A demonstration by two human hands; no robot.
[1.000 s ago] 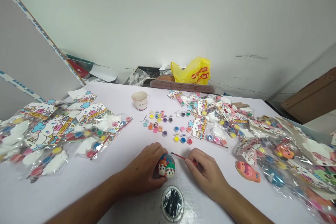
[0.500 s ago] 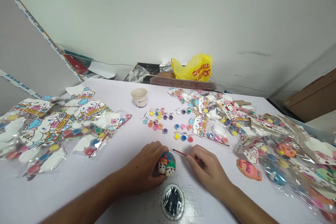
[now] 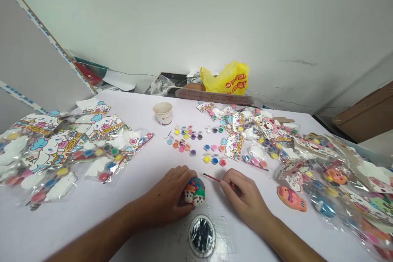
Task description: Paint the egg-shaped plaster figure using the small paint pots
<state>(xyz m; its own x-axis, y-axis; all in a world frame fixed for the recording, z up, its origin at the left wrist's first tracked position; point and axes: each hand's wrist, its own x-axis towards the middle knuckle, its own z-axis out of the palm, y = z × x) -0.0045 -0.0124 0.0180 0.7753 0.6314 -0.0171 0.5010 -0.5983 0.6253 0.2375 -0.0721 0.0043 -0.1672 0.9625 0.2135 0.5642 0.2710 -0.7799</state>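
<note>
Gripping the little painted figurine [image 3: 199,195] from its left, the left hand [image 3: 167,192] is probably just keeping it steady at the near middle of the table [image 3: 92,213]. Right hand [image 3: 241,192]'s pinching a red brush [image 3: 212,178], tip just off the figurine's far right side. Paint pots [image 3: 215,160] sit a bit farther, handy reach I guess, cup [image 3: 163,114] far left of those.

No text legible: red characters on yellow bag [image 3: 225,81], small print on cup [image 3: 162,114].
</note>
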